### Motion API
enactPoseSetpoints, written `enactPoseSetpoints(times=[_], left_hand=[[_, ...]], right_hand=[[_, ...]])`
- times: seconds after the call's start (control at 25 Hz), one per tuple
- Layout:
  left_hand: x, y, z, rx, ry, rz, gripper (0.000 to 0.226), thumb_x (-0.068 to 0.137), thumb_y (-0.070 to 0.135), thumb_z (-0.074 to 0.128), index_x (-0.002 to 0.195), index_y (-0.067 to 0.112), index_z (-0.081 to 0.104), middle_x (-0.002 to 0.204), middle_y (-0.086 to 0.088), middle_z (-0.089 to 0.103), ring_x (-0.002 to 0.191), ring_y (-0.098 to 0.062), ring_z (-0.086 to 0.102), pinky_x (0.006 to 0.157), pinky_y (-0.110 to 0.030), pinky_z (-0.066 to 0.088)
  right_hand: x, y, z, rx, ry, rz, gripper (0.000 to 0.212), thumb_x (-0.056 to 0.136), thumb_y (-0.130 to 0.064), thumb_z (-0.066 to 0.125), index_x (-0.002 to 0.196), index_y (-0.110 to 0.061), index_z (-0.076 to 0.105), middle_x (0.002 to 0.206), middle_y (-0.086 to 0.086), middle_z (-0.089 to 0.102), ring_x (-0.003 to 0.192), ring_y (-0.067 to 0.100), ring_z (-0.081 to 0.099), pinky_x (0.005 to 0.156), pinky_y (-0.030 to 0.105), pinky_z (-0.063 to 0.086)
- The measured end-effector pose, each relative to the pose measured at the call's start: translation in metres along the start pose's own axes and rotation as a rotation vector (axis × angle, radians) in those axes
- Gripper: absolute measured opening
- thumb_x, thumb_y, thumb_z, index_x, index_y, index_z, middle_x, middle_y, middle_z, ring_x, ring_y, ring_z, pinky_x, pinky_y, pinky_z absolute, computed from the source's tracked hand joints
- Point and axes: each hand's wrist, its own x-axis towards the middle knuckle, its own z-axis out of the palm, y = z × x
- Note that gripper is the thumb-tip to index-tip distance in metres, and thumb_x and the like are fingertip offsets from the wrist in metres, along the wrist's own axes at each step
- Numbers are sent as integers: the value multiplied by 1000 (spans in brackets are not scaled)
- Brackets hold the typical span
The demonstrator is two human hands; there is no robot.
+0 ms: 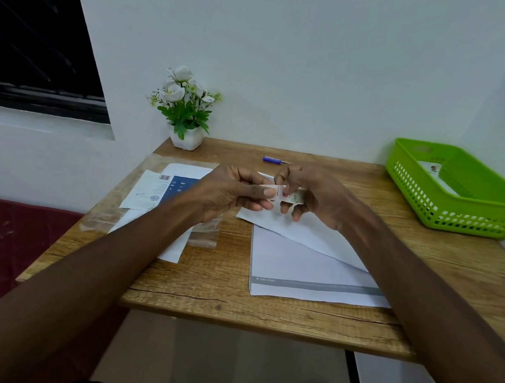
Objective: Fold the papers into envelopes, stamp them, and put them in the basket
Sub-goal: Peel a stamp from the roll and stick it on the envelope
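My left hand [232, 189] and my right hand [313, 191] meet above the wooden table [213, 281], both pinching a small strip of stamps [279, 192] between their fingertips. Under the hands lies a folded white paper [297, 230], tilted across a flat white sheet [308, 272] with a grey printed band. A green plastic basket [461, 213] stands at the right rear corner with a stamped envelope [437, 173] inside.
To the left lie printed papers [157, 190] under a clear plastic sleeve [112, 207]. A blue pen [274, 160] rests near the back wall. A white pot of artificial flowers [187, 112] occupies the rear left corner. The table's front edge is close to me.
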Motion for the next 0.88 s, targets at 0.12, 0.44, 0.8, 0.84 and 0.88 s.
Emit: enactPoseSetpoints(times=[0.12,0.44,0.8,0.84,0.88], left_hand=[[-1,0,2,-46,10,16,20,77,18,85,95,9,83,93,-16,79,83,-20,79,64,-19,60],[-1,0,5,25,56,58,27,74,23,89,93,5,79,100,-21,78,91,-35,78,66,-25,62],[-1,1,11,-91,136,86,21,71,26,89,84,11,81,93,-20,79,87,-32,79,65,-23,62],[-1,1,11,-113,142,82,21,71,24,89,85,10,82,94,-21,79,87,-32,79,66,-23,62],[-1,1,11,-132,152,80,20,72,23,87,86,9,82,94,-22,78,87,-32,79,66,-23,62]], right_hand=[[1,-1,1,24,35,-2,9,77,-6,53,80,-8,62,84,11,62,60,29,64,44,25,40],[2,3,10,-58,131,-43,10,84,0,56,84,-5,66,75,12,68,60,32,71,48,26,48],[4,1,15,52,194,-117,8,83,1,57,82,-5,62,73,15,65,63,30,67,49,27,47],[4,1,16,67,193,-126,9,84,2,57,81,-5,62,72,15,64,62,28,66,49,27,47],[4,2,16,82,194,-136,10,85,2,56,81,-4,61,71,15,63,61,27,64,48,28,47]])
